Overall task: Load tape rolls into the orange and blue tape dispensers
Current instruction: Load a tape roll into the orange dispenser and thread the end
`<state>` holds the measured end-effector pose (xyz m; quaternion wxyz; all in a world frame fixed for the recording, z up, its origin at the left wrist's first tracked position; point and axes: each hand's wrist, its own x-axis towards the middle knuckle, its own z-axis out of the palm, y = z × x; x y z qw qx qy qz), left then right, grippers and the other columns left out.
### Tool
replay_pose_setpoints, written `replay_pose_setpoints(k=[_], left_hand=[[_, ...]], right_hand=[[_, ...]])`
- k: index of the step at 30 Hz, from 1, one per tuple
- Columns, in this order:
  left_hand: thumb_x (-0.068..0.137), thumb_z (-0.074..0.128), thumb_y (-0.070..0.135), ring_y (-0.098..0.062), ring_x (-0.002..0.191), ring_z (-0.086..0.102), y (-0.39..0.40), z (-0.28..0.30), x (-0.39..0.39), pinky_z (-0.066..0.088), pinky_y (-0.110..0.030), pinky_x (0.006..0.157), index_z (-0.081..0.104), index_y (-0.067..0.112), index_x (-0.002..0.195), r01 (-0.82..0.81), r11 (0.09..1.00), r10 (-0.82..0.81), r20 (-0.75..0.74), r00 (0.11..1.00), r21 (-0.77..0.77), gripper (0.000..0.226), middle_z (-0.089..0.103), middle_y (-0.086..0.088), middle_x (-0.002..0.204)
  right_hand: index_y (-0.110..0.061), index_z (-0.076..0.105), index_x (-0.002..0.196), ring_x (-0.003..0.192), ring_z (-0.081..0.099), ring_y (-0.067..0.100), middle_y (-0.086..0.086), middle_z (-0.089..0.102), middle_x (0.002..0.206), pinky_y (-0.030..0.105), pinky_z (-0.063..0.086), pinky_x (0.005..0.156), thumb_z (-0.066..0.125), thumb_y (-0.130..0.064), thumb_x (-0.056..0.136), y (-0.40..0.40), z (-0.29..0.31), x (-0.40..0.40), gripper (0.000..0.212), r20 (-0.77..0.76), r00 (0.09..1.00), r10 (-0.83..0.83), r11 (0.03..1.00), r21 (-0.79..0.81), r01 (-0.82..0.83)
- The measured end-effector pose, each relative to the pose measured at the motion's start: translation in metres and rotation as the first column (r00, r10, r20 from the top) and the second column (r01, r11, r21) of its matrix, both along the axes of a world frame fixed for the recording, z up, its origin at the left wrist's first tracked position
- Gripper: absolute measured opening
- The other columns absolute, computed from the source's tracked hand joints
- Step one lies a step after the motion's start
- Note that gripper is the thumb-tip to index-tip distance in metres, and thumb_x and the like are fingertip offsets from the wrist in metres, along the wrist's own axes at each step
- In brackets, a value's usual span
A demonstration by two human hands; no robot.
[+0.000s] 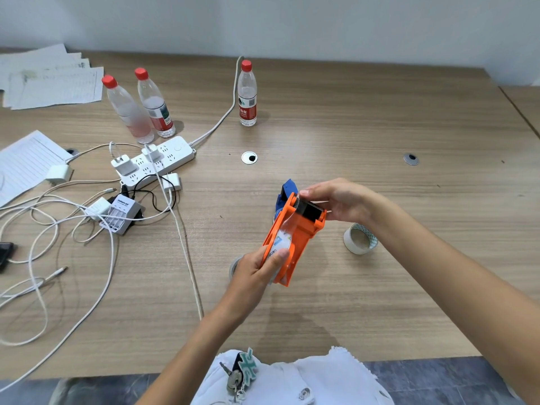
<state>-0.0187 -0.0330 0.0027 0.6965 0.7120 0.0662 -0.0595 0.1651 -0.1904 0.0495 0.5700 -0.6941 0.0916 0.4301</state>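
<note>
Above the desk's (380,302) middle, the left hand's (257,273) grip curls around the orange dispenser's (295,238) roll end; the right hand's (342,200) grip pinches its black head. The blue dispenser (285,197) lies behind.

An office: a wood-grain surface (350,118) with cable holes (249,157), a power strip (163,160), chargers, papers (52,83), water bottles (247,95).

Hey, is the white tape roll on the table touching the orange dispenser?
Apart. The head view shows bare table between the white tape roll and the orange dispenser.
</note>
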Motion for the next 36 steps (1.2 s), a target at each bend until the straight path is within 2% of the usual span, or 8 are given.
replay_pose_setpoints(k=[6, 9, 13, 15, 18, 22, 25, 36], left_hand=[[0.081, 0.057, 0.06, -0.02, 0.057, 0.054, 0.0, -0.005, 0.001, 0.04, -0.032, 0.057, 0.055, -0.005, 0.069, -0.122, 0.992, 0.122, -0.02, 0.992, 0.014, 0.066, 0.06, -0.025, 0.064], [0.079, 0.061, 0.059, -0.017, 0.054, 0.054, 0.0, -0.004, 0.001, 0.041, -0.026, 0.052, 0.055, -0.005, 0.065, -0.157, 0.988, 0.156, -0.062, 0.986, -0.008, 0.066, 0.058, -0.013, 0.059], [0.085, 0.062, 0.051, -0.017, 0.051, 0.058, -0.001, -0.002, 0.003, 0.044, -0.02, 0.05, 0.061, -0.006, 0.065, -0.209, 0.975, 0.198, -0.13, 0.972, -0.076, 0.06, 0.062, -0.017, 0.059], [0.083, 0.063, 0.057, -0.016, 0.051, 0.057, 0.0, -0.003, 0.004, 0.044, -0.019, 0.051, 0.058, -0.011, 0.066, -0.185, 0.981, 0.175, -0.14, 0.975, -0.065, 0.071, 0.062, -0.018, 0.06], [0.075, 0.062, 0.064, -0.02, 0.055, 0.057, 0.001, -0.004, 0.004, 0.043, -0.026, 0.055, 0.055, -0.013, 0.07, -0.162, 0.985, 0.151, -0.156, 0.976, -0.06, 0.078, 0.061, -0.018, 0.062], [0.083, 0.063, 0.048, -0.015, 0.05, 0.056, -0.001, -0.001, 0.007, 0.042, -0.019, 0.049, 0.061, 0.0, 0.065, -0.208, 0.974, 0.192, -0.164, 0.968, -0.086, 0.052, 0.06, -0.017, 0.059], [0.083, 0.06, 0.044, -0.014, 0.05, 0.056, -0.001, 0.0, 0.007, 0.043, -0.017, 0.048, 0.061, 0.002, 0.066, -0.205, 0.974, 0.189, -0.154, 0.97, -0.097, 0.045, 0.06, -0.015, 0.059], [0.085, 0.061, 0.045, -0.015, 0.053, 0.06, -0.003, -0.002, 0.001, 0.046, -0.019, 0.053, 0.061, 0.007, 0.062, -0.2, 0.976, 0.188, -0.127, 0.974, -0.088, 0.045, 0.063, -0.012, 0.059]], right_hand=[[-0.009, 0.073, 0.099, 0.091, 0.066, 0.022, 0.01, 0.072, 0.102, 0.031, 0.054, 0.077, 0.076, -0.012, 0.077, 0.005, -0.006, -0.004, 0.023, 0.096, 0.995, -0.037, 0.999, -0.033, 0.04], [-0.01, 0.074, 0.093, 0.084, 0.067, 0.026, 0.016, 0.074, 0.103, 0.038, 0.055, 0.085, 0.081, -0.015, 0.073, 0.005, -0.007, -0.005, 0.021, 0.202, 0.979, 0.004, 0.996, -0.084, 0.013], [-0.015, 0.069, 0.076, 0.073, 0.064, 0.023, 0.014, 0.07, 0.092, 0.028, 0.053, 0.068, 0.078, -0.012, 0.076, 0.01, -0.009, -0.009, 0.009, 0.308, 0.951, 0.008, 0.996, -0.087, 0.02], [-0.014, 0.068, 0.075, 0.072, 0.063, 0.022, 0.013, 0.07, 0.09, 0.027, 0.052, 0.065, 0.076, -0.01, 0.078, 0.012, -0.011, -0.01, 0.01, 0.329, 0.944, 0.001, 0.996, -0.081, 0.027], [-0.012, 0.069, 0.083, 0.076, 0.064, 0.022, 0.013, 0.07, 0.093, 0.026, 0.052, 0.068, 0.073, -0.01, 0.082, 0.012, -0.013, -0.009, 0.004, 0.312, 0.95, -0.001, 0.998, -0.055, 0.019], [-0.003, 0.072, 0.099, 0.083, 0.067, 0.017, 0.009, 0.073, 0.098, 0.027, 0.051, 0.079, 0.063, -0.013, 0.09, 0.007, -0.013, -0.006, 0.016, 0.265, 0.959, 0.097, 0.994, 0.024, -0.107], [0.003, 0.069, 0.11, 0.088, 0.066, 0.019, 0.014, 0.071, 0.104, 0.03, 0.051, 0.084, 0.06, -0.014, 0.092, 0.005, -0.014, -0.007, 0.027, 0.269, 0.955, 0.125, 0.989, 0.037, -0.14], [-0.001, 0.07, 0.1, 0.086, 0.064, 0.019, 0.013, 0.07, 0.097, 0.031, 0.048, 0.085, 0.065, -0.009, 0.088, 0.015, -0.014, -0.009, 0.015, 0.327, 0.943, 0.058, 0.997, 0.03, -0.072]])
